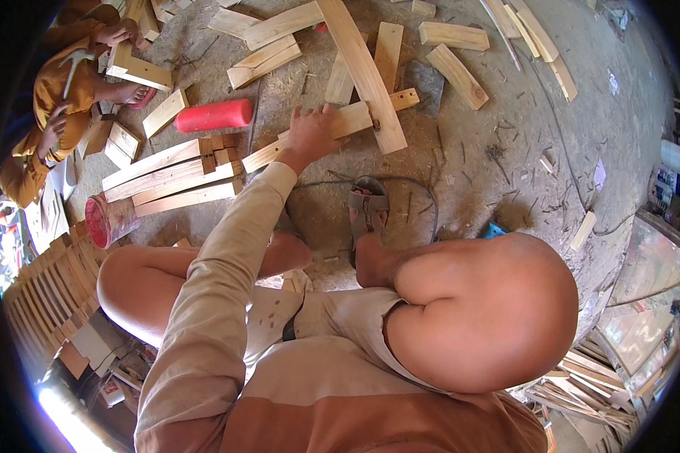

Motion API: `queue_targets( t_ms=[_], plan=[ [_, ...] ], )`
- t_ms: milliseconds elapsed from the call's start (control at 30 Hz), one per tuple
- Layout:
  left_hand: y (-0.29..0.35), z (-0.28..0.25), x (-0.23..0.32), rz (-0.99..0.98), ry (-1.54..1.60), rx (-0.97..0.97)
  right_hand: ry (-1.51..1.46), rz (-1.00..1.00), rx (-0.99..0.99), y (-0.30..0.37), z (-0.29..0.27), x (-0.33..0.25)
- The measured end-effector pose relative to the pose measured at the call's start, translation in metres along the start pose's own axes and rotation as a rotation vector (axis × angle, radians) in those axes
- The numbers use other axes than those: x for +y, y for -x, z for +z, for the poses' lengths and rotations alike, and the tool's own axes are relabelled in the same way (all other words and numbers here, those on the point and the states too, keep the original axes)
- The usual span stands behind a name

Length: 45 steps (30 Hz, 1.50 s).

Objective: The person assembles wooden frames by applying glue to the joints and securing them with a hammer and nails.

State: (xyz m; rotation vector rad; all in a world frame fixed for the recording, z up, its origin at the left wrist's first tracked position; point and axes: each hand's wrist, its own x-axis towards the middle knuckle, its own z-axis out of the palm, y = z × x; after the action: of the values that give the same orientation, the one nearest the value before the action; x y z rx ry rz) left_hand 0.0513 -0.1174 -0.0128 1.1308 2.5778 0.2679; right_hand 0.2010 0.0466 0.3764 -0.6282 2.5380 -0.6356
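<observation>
My left hand is closed around a pale wooden strip lying slantwise on the ground, with small holes at its far right end. Across that strip lies a longer wooden board, which runs up and to the left; the two pieces touch where they cross. More wood blocks lie just beyond, among them a short plank and a thick block. A dark flat piece rests beside the crossing. My right hand is out of the picture.
A red cylinder and a stack of wood strips lie to the left, near a reddish bucket. At upper left a co-worker holds a hammer and a wooden piece. A dark cable and nails litter the floor.
</observation>
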Motion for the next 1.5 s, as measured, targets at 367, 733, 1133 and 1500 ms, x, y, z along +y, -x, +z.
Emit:
queue_targets(
  t_ms=[367, 733, 1133, 1500],
  plan=[
    [0.004, -0.002, 0.004, -0.045, 0.010, 0.004, -0.034, 0.106, -0.183, -0.008, -0.011, -0.009],
    [0.003, -0.006, -0.001, -0.057, 0.121, -0.054, -0.018, -0.040, -0.040, -0.024, -0.003, -0.013],
    [-0.008, 0.004, -0.012, 0.017, 0.084, -0.087, -0.333, 0.585, 0.673, 0.018, 0.228, 0.145],
    [-0.014, 0.001, -0.006, -0.022, 0.034, -0.104, -0.839, 0.152, 1.060, -0.051, 0.160, 0.158]
  ],
)
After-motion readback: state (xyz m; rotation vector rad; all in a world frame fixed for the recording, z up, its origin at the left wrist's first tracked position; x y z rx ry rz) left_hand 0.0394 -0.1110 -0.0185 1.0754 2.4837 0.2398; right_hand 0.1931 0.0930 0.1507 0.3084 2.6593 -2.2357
